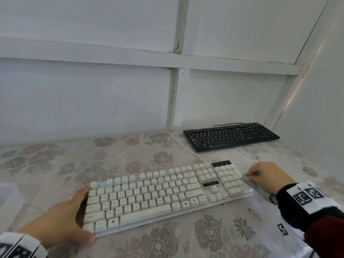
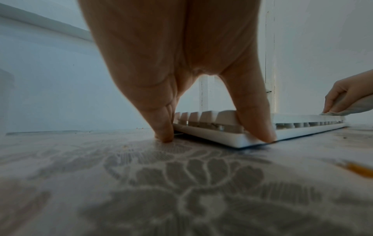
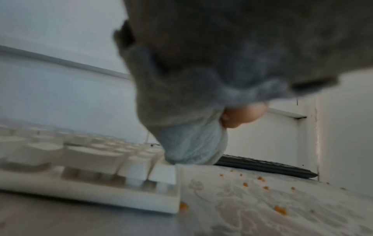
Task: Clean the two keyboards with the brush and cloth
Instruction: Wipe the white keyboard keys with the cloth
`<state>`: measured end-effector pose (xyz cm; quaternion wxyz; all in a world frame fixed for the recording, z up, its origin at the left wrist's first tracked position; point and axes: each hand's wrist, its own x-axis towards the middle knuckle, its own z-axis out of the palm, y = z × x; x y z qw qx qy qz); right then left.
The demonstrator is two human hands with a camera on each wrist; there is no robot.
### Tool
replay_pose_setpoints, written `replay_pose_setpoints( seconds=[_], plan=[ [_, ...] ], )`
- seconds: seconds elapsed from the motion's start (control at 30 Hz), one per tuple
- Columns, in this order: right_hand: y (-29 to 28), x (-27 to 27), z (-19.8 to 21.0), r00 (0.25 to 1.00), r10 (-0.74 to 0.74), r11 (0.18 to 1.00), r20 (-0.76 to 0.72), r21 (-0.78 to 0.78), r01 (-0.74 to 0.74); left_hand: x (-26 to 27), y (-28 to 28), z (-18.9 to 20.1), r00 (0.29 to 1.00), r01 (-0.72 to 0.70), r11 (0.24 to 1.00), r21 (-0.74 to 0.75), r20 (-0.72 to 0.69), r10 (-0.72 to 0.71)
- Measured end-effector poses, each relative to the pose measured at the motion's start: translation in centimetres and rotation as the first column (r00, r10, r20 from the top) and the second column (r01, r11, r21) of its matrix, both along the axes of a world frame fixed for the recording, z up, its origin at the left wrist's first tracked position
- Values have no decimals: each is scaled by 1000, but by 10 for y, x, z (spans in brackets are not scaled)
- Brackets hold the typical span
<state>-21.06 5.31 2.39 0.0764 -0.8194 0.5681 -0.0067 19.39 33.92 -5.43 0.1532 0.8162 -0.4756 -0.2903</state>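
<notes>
While I wipe the right end of the white keyboard (image 1: pixel 163 194) with the grey cloth (image 1: pixel 260 189), the main risk I see is the board sliding or pivoting on the slick flowered tabletop (image 1: pixel 55 164). My left hand (image 1: pixel 61 220) braces the left end, thumb curled round the near corner and fingers spread down the side edge; the left wrist view shows one fingertip on the tabletop and another on the board's base, so the hold is a light brace, not a firm clamp. If I press too hard with the right hand (image 1: pixel 266 175), whose fingers are bunched round the cloth at the numpad edge, the board could skew towards the wall.

A second worry is the orange crumbs (image 3: pixel 262 178) scattered on the tabletop just beside the board's right end; a loose fold of cloth could drag them back among the keys. The cloth could also snag a raised keycap and lift it.

The black keyboard (image 1: pixel 230 135) lies well apart by the back right corner, untouched as far as I can judge. The white cable (image 1: pixel 178 144) runs from the white keyboard's back edge towards the wall, between the two boards, and could catch when I swap them. I cannot see the brush in any view.
</notes>
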Motion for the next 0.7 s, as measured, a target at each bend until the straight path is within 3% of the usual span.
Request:
replay_pose_setpoints(
  seconds=[0.13,0.23,0.3,0.43,0.5,0.57,0.7],
  plan=[
    [10,9,2,984,59,998,168,-1,-60,-3,-1,3,1000,-18,1000,17,14,17],
    [18,12,-8,984,106,993,144,40,-113,1,-2,5,995,-2,1000,23,-95,4],
    [16,8,-11,993,49,997,112,62,-57,6,-1,5,985,33,999,29,-169,-27],
    [17,18,-1,999,-33,999,37,29,32,6,-2,7,982,24,998,53,-186,-14],
    [38,47,11,982,79,996,169,28,-85,3,-2,8,985,23,998,62,-169,-12],
    [75,86,24,917,259,957,303,45,-286,1,-2,10,986,14,998,67,-168,-3],
    [149,164,26,720,565,754,404,102,-649,0,-3,13,987,8,998,69,-159,3]
  ],
)
